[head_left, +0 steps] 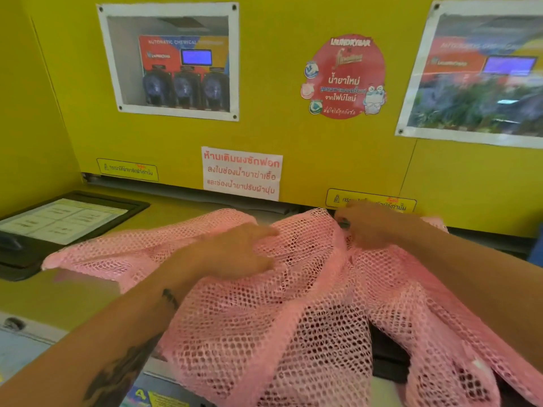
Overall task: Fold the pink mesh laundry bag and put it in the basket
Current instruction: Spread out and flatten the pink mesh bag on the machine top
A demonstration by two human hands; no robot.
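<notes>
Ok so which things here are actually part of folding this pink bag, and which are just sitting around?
Part of the job:
- pink mesh laundry bag, spread over the machine top
- left hand, flat on the mesh
- right hand, at the bag's far edge
The basket isn't in view.

Just there:
- black-framed instruction panel
- white Thai notice
- round red sticker
- two framed posters

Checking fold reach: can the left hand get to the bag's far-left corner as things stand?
Probably yes. The left hand rests on the pink mesh bag, and the far-left corner lies flat on the yellow top with nothing between them.
</notes>
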